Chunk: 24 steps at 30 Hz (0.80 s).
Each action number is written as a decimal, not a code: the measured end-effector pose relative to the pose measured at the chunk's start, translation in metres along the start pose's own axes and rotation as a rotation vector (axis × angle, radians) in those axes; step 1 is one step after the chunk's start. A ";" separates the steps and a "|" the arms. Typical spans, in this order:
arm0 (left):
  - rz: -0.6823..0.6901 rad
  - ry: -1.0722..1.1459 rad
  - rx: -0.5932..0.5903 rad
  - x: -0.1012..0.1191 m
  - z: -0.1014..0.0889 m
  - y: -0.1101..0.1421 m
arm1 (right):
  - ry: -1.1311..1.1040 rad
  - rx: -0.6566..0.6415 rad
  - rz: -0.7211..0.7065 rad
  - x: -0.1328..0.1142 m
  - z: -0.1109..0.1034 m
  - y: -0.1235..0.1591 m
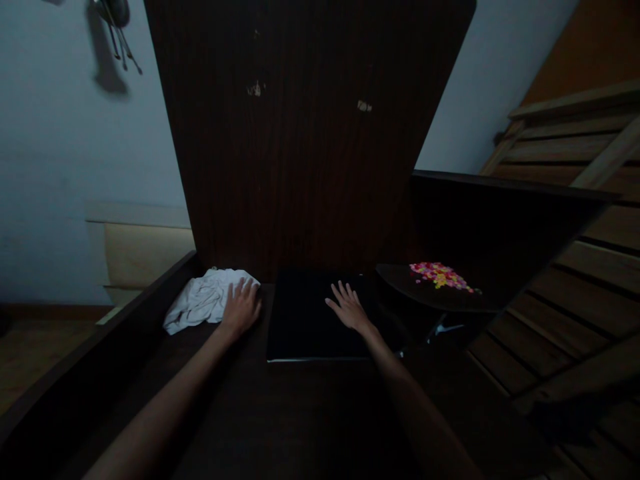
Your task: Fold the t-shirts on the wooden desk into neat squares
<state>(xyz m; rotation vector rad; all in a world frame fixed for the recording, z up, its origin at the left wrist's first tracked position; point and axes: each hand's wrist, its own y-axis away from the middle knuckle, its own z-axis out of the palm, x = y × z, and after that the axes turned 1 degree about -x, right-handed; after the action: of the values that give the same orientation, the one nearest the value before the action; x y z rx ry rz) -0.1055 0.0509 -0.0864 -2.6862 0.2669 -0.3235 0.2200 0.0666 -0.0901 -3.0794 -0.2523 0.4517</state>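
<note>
On desk [290,413], black slab [305,320] lay flat. Right hand [351,309] was over slab's right half, fingers spread, gripping nothing; contact unclear. Left of slab, white cloth [200,300] lay crumpled; left hand [243,308] was at its slab-side edge, fingers bent, couldn't tell if clutching. Right of slab, shelf [425,295] held coloured bits [439,275]. Behind slab, board [300,153] stood upright.

The room is dim. A dark wooden panel [310,173] with pale worn patches rises at twelve o'clock, behind a dark desk [280,420] that reaches down to six. A pale blue-grey wall [50,133] fills ten o'clock; below it, at eight, lies brown floor [40,347]. A cream panel [145,253] shows at nine. A slatted wooden frame [565,280] takes up three o'clock, with an orange-brown surface [600,53] above it at two.
</note>
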 end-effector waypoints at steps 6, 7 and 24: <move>-0.159 -0.278 -0.128 -0.058 -0.028 0.023 | 0.005 0.001 0.010 -0.003 0.000 -0.001; -0.156 -0.283 -0.144 -0.060 -0.031 0.024 | 0.006 0.000 0.011 -0.004 0.000 0.000; -0.349 0.697 0.230 0.006 -0.074 -0.013 | -0.490 0.075 -0.399 -0.104 -0.009 0.030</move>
<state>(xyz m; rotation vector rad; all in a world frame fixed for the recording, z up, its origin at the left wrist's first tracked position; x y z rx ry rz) -0.1173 0.0327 -0.0147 -2.2912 -0.0478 -1.3100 0.1288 0.0206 -0.0533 -2.6902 -0.8117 1.1424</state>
